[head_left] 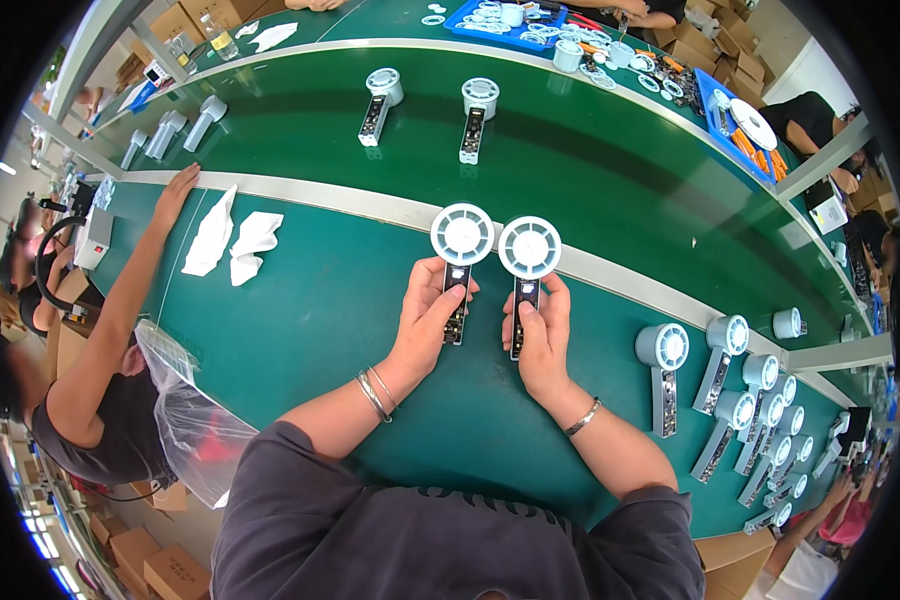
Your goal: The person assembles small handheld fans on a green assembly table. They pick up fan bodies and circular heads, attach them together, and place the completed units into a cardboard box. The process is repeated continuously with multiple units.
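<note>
Each of my hands grips a small light-blue handheld fan by its handle, with the round slotted head up and a dark circuit board showing along the handle. My left hand (433, 308) is closed round the left fan (462, 235), its thumb lying over the board. In my right hand (543, 332) is the right fan (529, 248), the thumb likewise pressed on the handle's front. The two heads are side by side, almost touching, above the green table (340, 320). Fingers behind both handles are partly hidden.
To the right stand several similar fans (662, 346) with bare boards. Two more fans (479, 95) sit on the green conveyor (300, 120) beyond a pale rail. White cloths (255, 245) lie left, near a co-worker's outstretched arm (130, 285). Blue parts trays (500, 35) stand at the back.
</note>
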Demonstrator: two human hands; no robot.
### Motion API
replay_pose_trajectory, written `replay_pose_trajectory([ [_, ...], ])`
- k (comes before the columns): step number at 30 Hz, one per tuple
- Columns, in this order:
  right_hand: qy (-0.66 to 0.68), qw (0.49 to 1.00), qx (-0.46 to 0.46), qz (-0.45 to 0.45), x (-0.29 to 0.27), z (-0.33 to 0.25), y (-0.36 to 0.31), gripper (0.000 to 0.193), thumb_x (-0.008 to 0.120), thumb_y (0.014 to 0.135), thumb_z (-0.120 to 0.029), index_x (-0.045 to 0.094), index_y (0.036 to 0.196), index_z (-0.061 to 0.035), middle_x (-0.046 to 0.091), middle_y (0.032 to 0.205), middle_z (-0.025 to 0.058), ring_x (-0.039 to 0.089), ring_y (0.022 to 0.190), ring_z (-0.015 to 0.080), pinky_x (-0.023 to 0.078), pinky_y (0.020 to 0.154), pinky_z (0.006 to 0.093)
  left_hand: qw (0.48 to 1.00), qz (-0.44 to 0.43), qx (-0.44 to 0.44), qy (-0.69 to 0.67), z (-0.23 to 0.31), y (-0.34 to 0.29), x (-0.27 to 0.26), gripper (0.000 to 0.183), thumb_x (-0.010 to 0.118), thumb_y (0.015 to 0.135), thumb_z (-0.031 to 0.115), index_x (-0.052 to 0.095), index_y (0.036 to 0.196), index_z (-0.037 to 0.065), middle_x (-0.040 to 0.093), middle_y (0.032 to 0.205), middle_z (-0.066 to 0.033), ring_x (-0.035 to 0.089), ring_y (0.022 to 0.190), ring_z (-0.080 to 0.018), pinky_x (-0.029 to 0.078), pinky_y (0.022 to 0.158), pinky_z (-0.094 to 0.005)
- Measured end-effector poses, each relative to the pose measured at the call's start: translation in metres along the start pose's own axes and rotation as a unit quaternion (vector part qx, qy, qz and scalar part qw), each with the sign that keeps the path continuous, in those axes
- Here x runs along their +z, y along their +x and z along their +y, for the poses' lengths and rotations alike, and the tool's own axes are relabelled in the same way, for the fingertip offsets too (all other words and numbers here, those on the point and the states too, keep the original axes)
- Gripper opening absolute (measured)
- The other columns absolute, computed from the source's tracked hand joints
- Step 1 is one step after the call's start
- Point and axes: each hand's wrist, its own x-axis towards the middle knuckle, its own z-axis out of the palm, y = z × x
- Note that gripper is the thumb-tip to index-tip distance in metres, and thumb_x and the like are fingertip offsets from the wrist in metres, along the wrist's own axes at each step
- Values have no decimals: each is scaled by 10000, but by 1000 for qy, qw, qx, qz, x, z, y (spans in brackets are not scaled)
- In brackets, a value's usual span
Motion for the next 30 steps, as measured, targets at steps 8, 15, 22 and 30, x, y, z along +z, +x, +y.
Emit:
replay_pose_trajectory([
  [8, 0, 1000, -1, -1, 0, 0, 0, 414, 409, 900, -102, 246, 1272, -22, 483, 868, 68, 462, 577, 69, 397, 473, 190, 1000, 1, -1, -1, 0, 0, 1, 266, 486, 883, 67, 409, 1137, 48, 561, 940, -60, 490, 854, -107, 409, 770, -257],
  [15, 0, 1000, 8, 1, 0, -3, 0, 401, 408, 901, -104, 254, 1262, -23, 486, 865, 65, 465, 579, 69, 398, 472, 192, 1000, -3, -1, 2, 0, 0, 1, 259, 486, 888, 72, 408, 1134, 48, 564, 935, -57, 491, 847, -106, 409, 767, -256],
  [22, 4, 1000, 4, 6, 0, -1, 0, 405, 409, 895, -91, 254, 1263, -23, 490, 869, 68, 469, 588, 70, 403, 482, 193, 1000, 3, 5, 5, -1, 0, 2, 276, 490, 887, 71, 405, 1147, 41, 560, 952, -66, 493, 862, -109, 409, 784, -262],
  [30, 7, 1000, 12, 7, 1, -3, 0, 402, 404, 892, -74, 257, 1262, -21, 492, 865, 71, 469, 583, 72, 404, 483, 195, 1000, 0, -6, 1, 0, 0, 1, 285, 492, 888, 73, 403, 1157, 43, 560, 952, -65, 491, 867, -114, 403, 799, -268],
])
